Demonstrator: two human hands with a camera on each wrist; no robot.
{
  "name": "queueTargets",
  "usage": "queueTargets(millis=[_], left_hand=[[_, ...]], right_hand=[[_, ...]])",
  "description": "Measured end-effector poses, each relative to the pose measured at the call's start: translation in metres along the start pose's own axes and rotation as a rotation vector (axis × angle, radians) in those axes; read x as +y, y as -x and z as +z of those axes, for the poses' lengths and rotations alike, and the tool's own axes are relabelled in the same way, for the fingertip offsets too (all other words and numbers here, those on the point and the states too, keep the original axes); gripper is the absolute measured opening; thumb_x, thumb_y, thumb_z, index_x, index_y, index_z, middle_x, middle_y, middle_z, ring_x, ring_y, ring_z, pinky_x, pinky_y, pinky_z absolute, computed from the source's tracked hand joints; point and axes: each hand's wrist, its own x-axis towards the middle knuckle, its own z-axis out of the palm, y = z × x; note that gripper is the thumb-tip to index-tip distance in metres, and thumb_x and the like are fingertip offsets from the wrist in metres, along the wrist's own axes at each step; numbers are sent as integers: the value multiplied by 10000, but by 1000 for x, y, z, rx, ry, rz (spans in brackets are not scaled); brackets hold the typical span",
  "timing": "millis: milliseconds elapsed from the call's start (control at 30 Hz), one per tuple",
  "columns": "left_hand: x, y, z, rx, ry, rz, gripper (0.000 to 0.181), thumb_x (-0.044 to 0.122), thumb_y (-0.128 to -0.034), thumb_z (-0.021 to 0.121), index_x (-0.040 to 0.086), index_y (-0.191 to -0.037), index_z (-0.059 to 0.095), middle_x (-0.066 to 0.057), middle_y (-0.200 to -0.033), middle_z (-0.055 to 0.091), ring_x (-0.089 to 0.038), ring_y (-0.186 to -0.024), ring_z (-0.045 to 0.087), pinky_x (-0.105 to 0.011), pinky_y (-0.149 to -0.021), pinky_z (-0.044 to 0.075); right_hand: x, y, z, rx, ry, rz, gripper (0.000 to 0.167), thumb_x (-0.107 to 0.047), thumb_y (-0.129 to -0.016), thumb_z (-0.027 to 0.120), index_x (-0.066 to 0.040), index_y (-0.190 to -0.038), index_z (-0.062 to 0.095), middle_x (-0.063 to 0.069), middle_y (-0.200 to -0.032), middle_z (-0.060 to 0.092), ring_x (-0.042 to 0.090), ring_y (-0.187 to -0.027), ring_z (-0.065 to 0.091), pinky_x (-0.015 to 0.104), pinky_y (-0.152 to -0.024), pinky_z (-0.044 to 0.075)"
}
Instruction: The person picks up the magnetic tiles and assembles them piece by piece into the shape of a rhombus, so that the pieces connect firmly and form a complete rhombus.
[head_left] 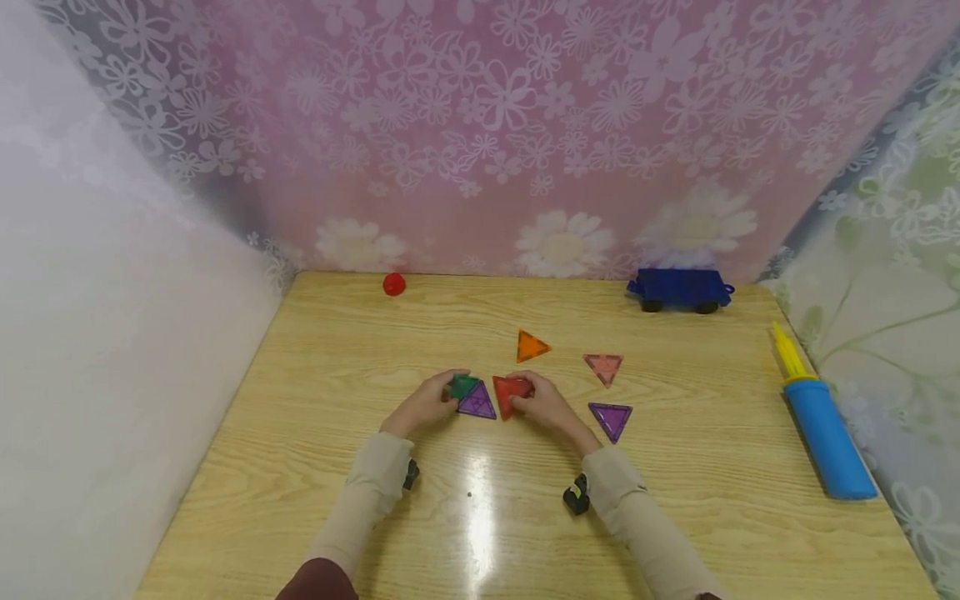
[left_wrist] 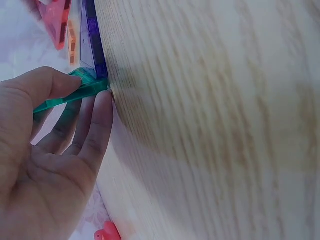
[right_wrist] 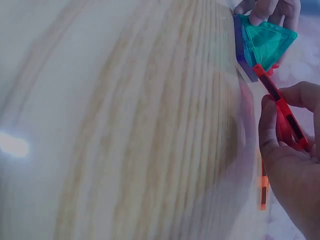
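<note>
A translucent purple triangle (head_left: 478, 402) lies flat between the tilted green triangle (right_wrist: 267, 42) and tilted red triangle (head_left: 503, 392), both held

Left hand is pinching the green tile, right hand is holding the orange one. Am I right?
Wrong on one point: the right hand holds the red tile, as the head view shows. The left hand does pinch the green tile.
</note>
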Motion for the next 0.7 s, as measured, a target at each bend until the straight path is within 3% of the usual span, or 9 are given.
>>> queueTargets(millis=[333, 567, 700], left_hand=[[5, 1, 6, -32, 19, -22, 542, -41, -910, 511, 82, -1428, 407, -147, -1201, 598, -221, -1020, 589, -320, -797, 503], [5, 0, 7, -8, 5, -13, 546, -35, -909, 523, 84, -1429, 408, -152, -1222, 590, -244, -1041, 587, -347, -808, 500], [2, -2, 8, 6, -6, 14, 549, -21, -908, 540, 69, -1432, 403, -158, -1262, 567, -271, -1066, 582, -384, -843, 507]], right_hand=[[-2, -1, 7, -26, -45, 30, 377, -3, -882, 590, -5, -1257, 551, 136, -975, 617, 156, -763, 544, 243, -648, 486], [0, -1, 10, 23, -35, -31, 383, -1, -886, 600, 10, -1263, 536, 132, -966, 610, 148, -726, 508, 241, -624, 444], [0, 0, 11, 68, -68, -64, 446, -18, -901, 599, -4, -1331, 483, 177, -1085, 628, 225, -883, 596, 290, -729, 506]])
